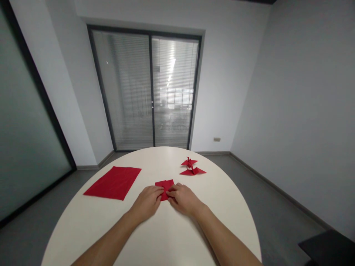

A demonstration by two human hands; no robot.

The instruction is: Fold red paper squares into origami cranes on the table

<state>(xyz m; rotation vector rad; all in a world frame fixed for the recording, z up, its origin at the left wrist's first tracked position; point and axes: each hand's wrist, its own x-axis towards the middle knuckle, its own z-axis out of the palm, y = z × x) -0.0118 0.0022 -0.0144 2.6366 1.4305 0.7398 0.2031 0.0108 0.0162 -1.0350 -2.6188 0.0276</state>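
A small folded piece of red paper [165,186] lies on the white round table [155,229] in front of me. My left hand [146,202] rests on its left side with fingers curled and pressed onto the paper. My right hand [183,198] presses on its right side, fingertips pinched at the fold. The near part of the paper is hidden under my fingers. A flat stack of red paper sheets [114,182] lies to the left. A finished red paper crane [192,167] stands further back to the right.
The table's far edge curves toward a glass sliding door with blinds [151,92]. Grey floor surrounds the table. A dark object [328,245] sits at the lower right corner.
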